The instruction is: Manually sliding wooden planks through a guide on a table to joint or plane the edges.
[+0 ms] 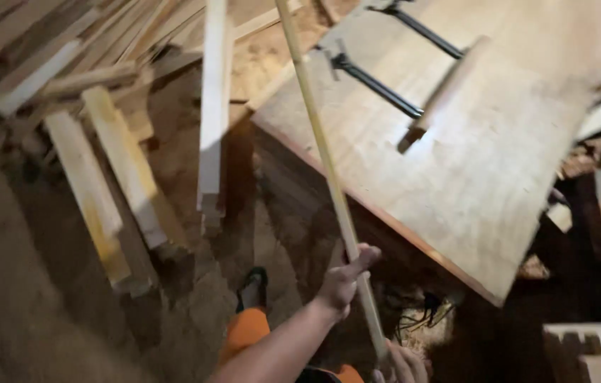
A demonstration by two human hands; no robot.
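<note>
Where both hands meet it: one long thin wooden strip (329, 170), slanting up past the bench (499, 163). Left hand (343, 280) clenched around it; right hand (403, 363) grasping its lower end. Likely light, whippy; hold spaced apart.
</note>
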